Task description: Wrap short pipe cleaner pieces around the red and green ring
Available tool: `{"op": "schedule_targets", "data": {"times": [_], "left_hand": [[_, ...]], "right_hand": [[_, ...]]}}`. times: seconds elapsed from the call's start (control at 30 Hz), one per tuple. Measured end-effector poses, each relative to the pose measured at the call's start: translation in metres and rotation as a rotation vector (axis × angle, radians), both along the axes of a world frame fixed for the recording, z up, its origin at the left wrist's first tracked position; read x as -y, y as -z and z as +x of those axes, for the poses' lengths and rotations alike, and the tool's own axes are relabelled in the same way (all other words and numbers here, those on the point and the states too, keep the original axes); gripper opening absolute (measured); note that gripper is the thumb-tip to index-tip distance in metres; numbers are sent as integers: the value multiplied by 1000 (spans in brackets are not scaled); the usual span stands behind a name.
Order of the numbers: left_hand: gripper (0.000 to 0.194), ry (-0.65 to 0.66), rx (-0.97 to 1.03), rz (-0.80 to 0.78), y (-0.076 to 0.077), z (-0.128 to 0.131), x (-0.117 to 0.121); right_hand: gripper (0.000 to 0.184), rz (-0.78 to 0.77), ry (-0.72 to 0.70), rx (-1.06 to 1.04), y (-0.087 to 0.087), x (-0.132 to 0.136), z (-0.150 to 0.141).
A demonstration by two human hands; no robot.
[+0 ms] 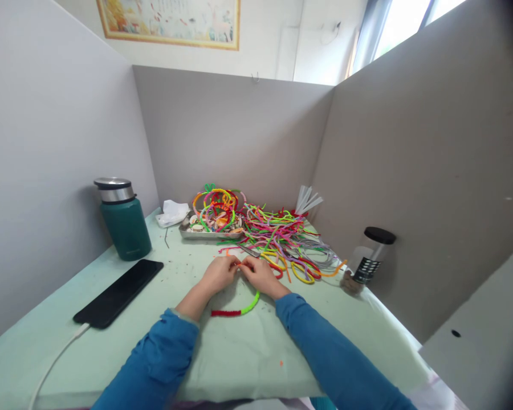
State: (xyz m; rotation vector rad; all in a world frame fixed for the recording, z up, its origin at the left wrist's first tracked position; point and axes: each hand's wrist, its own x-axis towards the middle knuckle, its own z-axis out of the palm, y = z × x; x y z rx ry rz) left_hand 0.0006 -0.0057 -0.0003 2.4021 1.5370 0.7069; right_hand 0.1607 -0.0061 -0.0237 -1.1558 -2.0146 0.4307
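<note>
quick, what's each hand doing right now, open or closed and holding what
Left hand: closed, pinching what looks like an orange fuzzy strand.
Right hand: closed, seemingly pinching the same strand; details partly hidden.

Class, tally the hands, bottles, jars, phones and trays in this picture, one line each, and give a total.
Hands: 2, a left hand and a right hand
Bottles: 1, a green bottle
Jars: 1, a black-lidded jar
Phones: 1, a black phone
Trays: 1, a metal tray
Total: 6
</note>
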Motion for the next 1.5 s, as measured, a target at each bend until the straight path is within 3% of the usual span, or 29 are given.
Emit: {"op": "schedule_targets", "data": {"times": [0.7,0.93,1.5], "left_hand": [[22,-31,72,-5,6,0,-2],[11,-6,59,32,1,1,1],[13,-10,77,14,2,0,-2]], "right_hand": [[17,5,-18,-7,0,-1,0],[16,11,8,2,-1,0,0],[16,3,8,-7,-2,1,0]]}}
